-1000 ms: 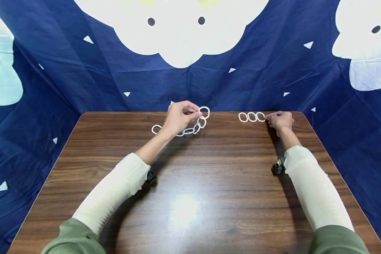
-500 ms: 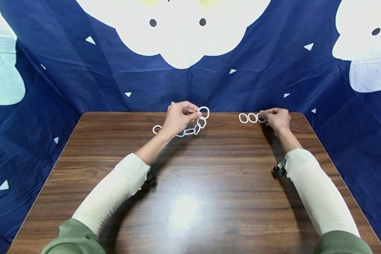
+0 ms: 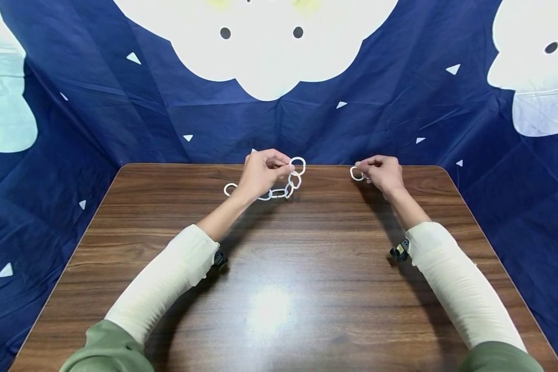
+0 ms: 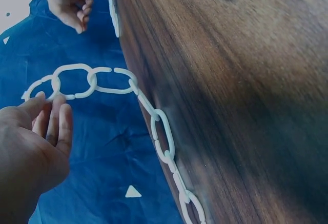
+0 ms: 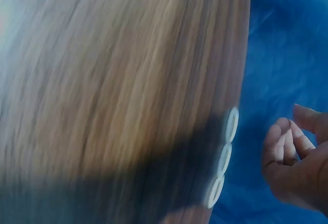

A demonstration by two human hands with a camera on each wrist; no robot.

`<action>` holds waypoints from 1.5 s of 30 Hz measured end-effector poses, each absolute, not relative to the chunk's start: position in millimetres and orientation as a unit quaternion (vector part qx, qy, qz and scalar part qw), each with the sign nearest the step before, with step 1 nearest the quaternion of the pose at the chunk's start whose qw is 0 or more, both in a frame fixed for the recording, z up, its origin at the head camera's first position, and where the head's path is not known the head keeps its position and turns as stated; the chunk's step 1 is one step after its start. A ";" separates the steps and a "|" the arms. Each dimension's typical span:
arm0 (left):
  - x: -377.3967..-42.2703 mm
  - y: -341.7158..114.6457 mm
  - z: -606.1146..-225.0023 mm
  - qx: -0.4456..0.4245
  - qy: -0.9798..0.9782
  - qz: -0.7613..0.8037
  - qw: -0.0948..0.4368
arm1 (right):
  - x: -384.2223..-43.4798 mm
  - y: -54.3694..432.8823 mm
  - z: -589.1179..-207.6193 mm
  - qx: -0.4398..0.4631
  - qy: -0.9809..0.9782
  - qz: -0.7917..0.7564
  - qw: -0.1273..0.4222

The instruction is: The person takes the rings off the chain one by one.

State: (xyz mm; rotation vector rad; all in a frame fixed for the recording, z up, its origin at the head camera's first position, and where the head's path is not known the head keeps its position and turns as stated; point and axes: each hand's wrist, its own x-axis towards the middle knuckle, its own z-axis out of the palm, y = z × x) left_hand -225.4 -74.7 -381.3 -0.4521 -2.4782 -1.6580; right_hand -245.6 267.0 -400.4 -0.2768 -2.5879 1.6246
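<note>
My left hand [image 3: 262, 171] pinches the end link of a white plastic chain [image 4: 171, 134] between thumb and fingertips. That end is raised near the table's far edge; the rest trails down along the edge, partly hidden behind the hand in the head view. Over to the right, my right hand [image 3: 385, 173] hovers beside a short row of three loose white links [image 5: 224, 160] lying end to end. Its fingers are loosely curled, and the right wrist view shows nothing between them. In the head view this hand covers most of the row, leaving the leftmost link [image 3: 352, 174] visible.
The brown wood table [image 3: 279, 248] ends at a rounded far edge, against a dark blue cloth backdrop [image 3: 204, 119] with white cloud shapes. Similar cloth hangs at both sides. A small black camera [image 3: 401, 250] sits under the right wrist.
My right hand has moved left along the row of loose links, from its right end to over it. The left hand and the chain have stayed nearly still.
</note>
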 end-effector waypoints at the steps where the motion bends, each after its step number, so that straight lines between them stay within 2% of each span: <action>1: -225.3 -74.9 -381.3 -0.149 -0.820 -0.550 0.062 | -245.1 263.1 -399.4 -0.084 -0.844 0.529 0.033; 16: -226.0 -76.0 -382.4 -0.148 -0.820 -0.550 0.061 | -236.6 215.4 -381.3 0.046 -0.829 0.557 -0.016; 28: -226.9 -74.0 -381.7 -0.154 -0.815 -0.556 0.059 | -235.6 190.9 -376.2 0.113 -0.807 0.577 -0.043; 38: -226.8 -73.4 -383.8 -0.158 -0.817 -0.552 0.057 | -234.4 168.2 -372.2 0.158 -0.807 0.567 -0.049; 45: -226.1 -72.3 -383.1 -0.163 -0.819 -0.547 0.062 | -234.0 163.2 -372.3 0.180 -0.811 0.556 -0.022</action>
